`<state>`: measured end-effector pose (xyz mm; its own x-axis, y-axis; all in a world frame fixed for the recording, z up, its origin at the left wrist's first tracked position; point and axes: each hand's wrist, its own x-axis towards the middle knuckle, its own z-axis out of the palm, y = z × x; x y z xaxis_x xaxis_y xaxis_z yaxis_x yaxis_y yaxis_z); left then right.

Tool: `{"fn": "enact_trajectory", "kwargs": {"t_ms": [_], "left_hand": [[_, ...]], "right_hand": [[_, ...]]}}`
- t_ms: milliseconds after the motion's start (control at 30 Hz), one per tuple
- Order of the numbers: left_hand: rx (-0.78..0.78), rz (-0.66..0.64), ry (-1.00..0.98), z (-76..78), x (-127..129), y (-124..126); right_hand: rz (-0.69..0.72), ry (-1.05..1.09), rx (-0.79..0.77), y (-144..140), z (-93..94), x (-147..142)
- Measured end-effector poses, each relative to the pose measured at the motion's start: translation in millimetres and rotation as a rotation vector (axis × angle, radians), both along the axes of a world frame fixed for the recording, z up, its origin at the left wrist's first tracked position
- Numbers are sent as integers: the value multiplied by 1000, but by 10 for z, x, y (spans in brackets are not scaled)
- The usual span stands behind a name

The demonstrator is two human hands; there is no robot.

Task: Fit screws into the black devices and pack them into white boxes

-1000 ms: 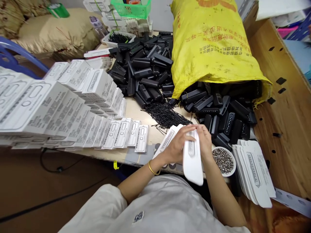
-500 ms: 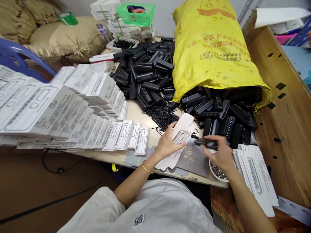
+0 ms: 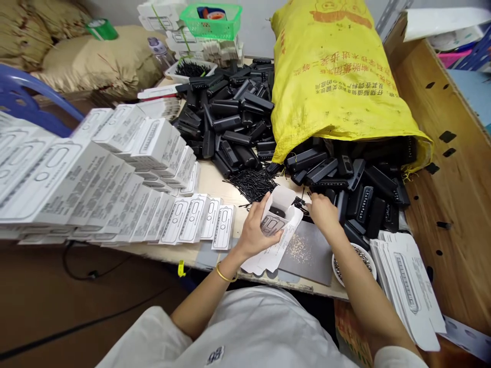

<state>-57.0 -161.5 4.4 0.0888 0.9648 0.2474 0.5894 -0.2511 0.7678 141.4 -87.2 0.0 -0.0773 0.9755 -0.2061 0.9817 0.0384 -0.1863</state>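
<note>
A: What is the left hand doing?

B: It is grasping a printed white carton. The carton is tilting over a flat carton blank on the worktop; its top is standing open, and a black plastic unit is sitting inside.

A: And the right hand?

B: Its fingertips are sitting beside the thin black rods. Whether they are gripping one, I cannot tell. A white bowl is standing near its wrist, holding small metal parts.
</note>
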Motion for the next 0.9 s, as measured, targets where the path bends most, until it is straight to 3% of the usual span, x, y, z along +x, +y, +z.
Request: {"fn": "enact_trajectory", "kwargs": {"t_ms": [67,133,267,367,567,667,800,867,900], "left_hand": [[-4,7,-157,-42,73,-47],[-43,3,-329,-94,218,-113],[-188,-45,-607,-148,535,-228],[-254,-71,-710,-118,630,-244],[-233,4,-507,-48,570,-155],[-221,6,-385,-17,563,-137],[-203,-17,-220,65,573,-131],[-218,-61,-152,109,588,-132],[-224,-88,-129,125,600,-135]], "right_hand": [[44,-133,-88,41,-109,-49],[68,-134,-111,32,-167,-98],[59,-138,-165,22,-157,-111],[57,-103,-211,66,-118,-73],[34,-3,-217,135,-50,-70],[-19,54,-161,78,41,70],[-67,534,160,-185,310,503],[61,681,345,-363,504,682],[166,658,396,-448,603,731]]}}
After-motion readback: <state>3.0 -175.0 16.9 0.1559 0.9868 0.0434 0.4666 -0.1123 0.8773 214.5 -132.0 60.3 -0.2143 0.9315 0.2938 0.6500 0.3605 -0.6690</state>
